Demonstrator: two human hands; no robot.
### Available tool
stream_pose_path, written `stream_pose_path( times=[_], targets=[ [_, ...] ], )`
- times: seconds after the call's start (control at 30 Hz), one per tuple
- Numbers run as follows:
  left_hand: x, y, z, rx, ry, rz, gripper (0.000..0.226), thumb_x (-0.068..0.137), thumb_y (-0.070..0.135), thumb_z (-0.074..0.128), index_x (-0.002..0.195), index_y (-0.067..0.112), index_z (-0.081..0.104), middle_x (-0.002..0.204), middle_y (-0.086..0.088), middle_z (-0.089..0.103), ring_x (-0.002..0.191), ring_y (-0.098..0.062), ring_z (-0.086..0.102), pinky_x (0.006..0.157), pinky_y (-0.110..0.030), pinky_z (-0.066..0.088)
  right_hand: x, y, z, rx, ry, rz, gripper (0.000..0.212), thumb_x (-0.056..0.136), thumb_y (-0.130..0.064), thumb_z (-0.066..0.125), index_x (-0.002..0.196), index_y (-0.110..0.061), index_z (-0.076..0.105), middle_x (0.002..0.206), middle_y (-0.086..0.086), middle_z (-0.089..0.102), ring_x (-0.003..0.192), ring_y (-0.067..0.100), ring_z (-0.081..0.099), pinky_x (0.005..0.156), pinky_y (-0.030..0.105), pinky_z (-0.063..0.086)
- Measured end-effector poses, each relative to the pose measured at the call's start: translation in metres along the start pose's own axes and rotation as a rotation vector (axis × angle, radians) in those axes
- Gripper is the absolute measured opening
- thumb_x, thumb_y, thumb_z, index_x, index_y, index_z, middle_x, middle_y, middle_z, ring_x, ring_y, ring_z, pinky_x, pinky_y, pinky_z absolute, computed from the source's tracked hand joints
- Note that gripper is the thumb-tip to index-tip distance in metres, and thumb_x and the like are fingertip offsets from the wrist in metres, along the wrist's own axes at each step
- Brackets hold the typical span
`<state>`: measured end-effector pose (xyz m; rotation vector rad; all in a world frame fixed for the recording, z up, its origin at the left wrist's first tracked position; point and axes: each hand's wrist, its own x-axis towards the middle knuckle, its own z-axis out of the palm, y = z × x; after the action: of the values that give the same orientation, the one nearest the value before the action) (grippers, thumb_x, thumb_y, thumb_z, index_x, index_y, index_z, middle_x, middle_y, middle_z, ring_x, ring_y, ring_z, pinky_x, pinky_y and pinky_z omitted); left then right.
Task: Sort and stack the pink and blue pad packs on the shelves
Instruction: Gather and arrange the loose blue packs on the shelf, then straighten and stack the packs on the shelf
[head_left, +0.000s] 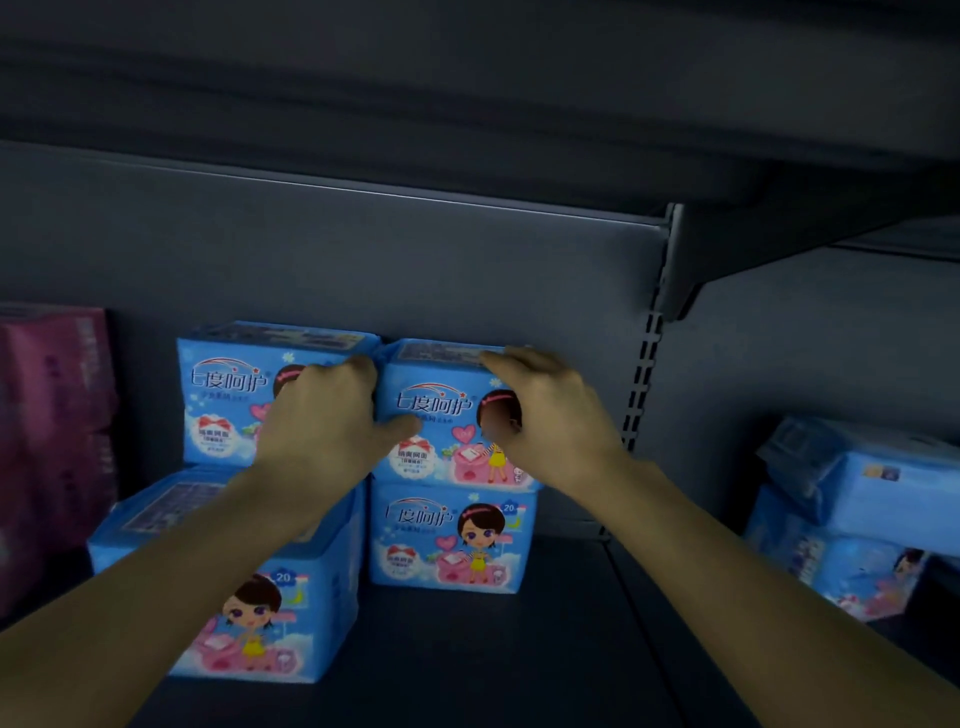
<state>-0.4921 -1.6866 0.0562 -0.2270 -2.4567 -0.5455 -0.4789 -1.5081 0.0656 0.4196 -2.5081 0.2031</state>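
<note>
The head camera looks into a dim grey shelf bay, where both bare hands reach forward to one upper blue pack (434, 410) that sits squarely on top of a lower blue pack (452, 540); together they form a two-high stack near the middle of the shelf board (519, 654), close to the back panel (363, 260). The left hand (322, 415) grips the upper pack's left edge, its fingers curled into the narrow gap beside the neighbouring pack and its thumb lying across the printed front. The right hand (550, 415) grips the top right corner, with its fingers bent over the top face and its thumb pressed on the front. Just to the left, touching or nearly touching the held pack, a rear left blue pack (223, 395) stands at the same height; what it rests on is hidden by the left forearm. In front of it and nearer the camera stands a front blue pack (260, 613), turned slightly so that its top face shows. At the far left edge a pile of pink packs (52, 415) stands against the back, blurred and dark. A slotted upright (644, 374) divides this bay from the next one on the right, where several more blue packs (857, 509) lie in a loose, tilted heap.
</note>
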Motion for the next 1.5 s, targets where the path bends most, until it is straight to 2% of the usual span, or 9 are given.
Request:
stream_pose_path(
  times=[0.23,0.5,0.7,0.9,0.97,1.07,1.13,1.23,1.5],
  targets=[
    [0.0,0.001,0.001,0.166,-0.035,-0.019,0.04,0.08,0.054,0.06,0.07,0.016,0.055,0.06,0.002,0.046,0.07,-0.022,0.049,0.059,-0.029,0.038,0.004,0.001,0.002,0.014,-0.02,0.018,0.055,0.089,-0.022,0.055,0.141,-0.018,0.037,0.14,0.002,0.044,0.13,0.022,0.035,0.097,0.032,0.04],
    [-0.008,0.014,0.002,0.333,-0.086,0.079,0.029,0.094,0.042,0.043,0.094,0.016,0.056,0.093,-0.007,0.062,0.093,-0.028,0.061,0.061,-0.028,0.037,0.007,-0.01,0.001,-0.051,-0.064,0.111,0.055,0.088,-0.014,0.055,0.14,-0.02,0.037,0.135,-0.001,0.044,0.129,0.021,0.034,0.09,0.036,0.045],
    [-0.018,0.031,-0.008,0.365,-0.162,0.233,0.026,0.094,0.035,0.04,0.114,0.019,0.047,0.106,-0.003,0.061,0.098,-0.024,0.061,0.064,-0.027,0.038,-0.01,-0.022,-0.017,-0.077,-0.12,0.147,0.065,0.09,-0.024,0.054,0.146,-0.021,0.022,0.149,0.001,0.026,0.14,0.022,0.015,0.11,0.051,0.024],
    [-0.055,0.066,-0.017,0.327,-0.224,0.386,0.044,0.095,0.035,0.04,0.135,0.018,0.037,0.129,-0.004,0.047,0.118,-0.023,0.048,0.086,-0.033,0.044,-0.065,-0.016,-0.045,-0.058,-0.156,0.242,0.07,0.089,-0.027,0.055,0.147,-0.022,0.017,0.152,-0.001,0.021,0.141,0.018,0.013,0.112,0.046,0.021],
    [-0.07,0.08,-0.014,0.247,-0.238,0.453,0.046,0.089,0.035,0.052,0.13,0.014,0.047,0.126,-0.008,0.051,0.115,-0.027,0.051,0.086,-0.036,0.046,-0.089,-0.012,-0.052,-0.066,-0.185,0.287,0.067,0.089,-0.028,0.053,0.147,-0.022,0.019,0.153,0.0,0.019,0.141,0.019,0.011,0.112,0.046,0.021],
    [-0.091,0.1,-0.004,0.137,-0.248,0.547,0.046,0.055,0.026,0.084,0.093,0.007,0.067,0.086,-0.012,0.065,0.077,-0.033,0.065,0.052,-0.041,0.054,-0.124,-0.003,-0.061,-0.097,-0.235,0.377,0.065,0.09,-0.03,0.052,0.146,-0.023,0.02,0.153,-0.001,0.016,0.142,0.018,0.007,0.113,0.051,0.017],
    [-0.107,0.119,0.0,0.028,-0.367,0.514,0.049,0.067,0.028,0.076,0.109,0.008,0.062,0.102,-0.013,0.064,0.092,-0.034,0.063,0.065,-0.043,0.054,-0.146,0.005,-0.069,-0.117,-0.255,0.449,0.065,0.09,-0.031,0.052,0.147,-0.023,0.019,0.154,-0.002,0.015,0.142,0.018,0.005,0.112,0.053,0.014],
    [-0.13,0.144,0.022,0.011,-0.433,0.532,0.057,0.094,0.037,0.042,0.145,0.019,0.025,0.146,-0.004,0.033,0.131,-0.025,0.035,0.099,-0.034,0.037,-0.175,0.02,-0.081,-0.131,-0.294,0.557,0.065,0.092,-0.031,0.05,0.147,-0.025,0.017,0.155,-0.003,0.011,0.143,0.019,0.001,0.113,0.053,0.009],
    [-0.161,0.203,0.039,-0.096,-0.557,0.671,0.056,0.093,0.039,0.042,0.143,0.021,0.024,0.146,0.0,0.028,0.13,-0.022,0.031,0.097,-0.033,0.037,-0.246,0.047,-0.11,-0.288,-0.272,0.741,0.066,0.087,-0.032,0.053,0.145,-0.022,0.023,0.153,0.001,0.017,0.142,0.022,0.009,0.108,0.051,0.021]
  ],
)
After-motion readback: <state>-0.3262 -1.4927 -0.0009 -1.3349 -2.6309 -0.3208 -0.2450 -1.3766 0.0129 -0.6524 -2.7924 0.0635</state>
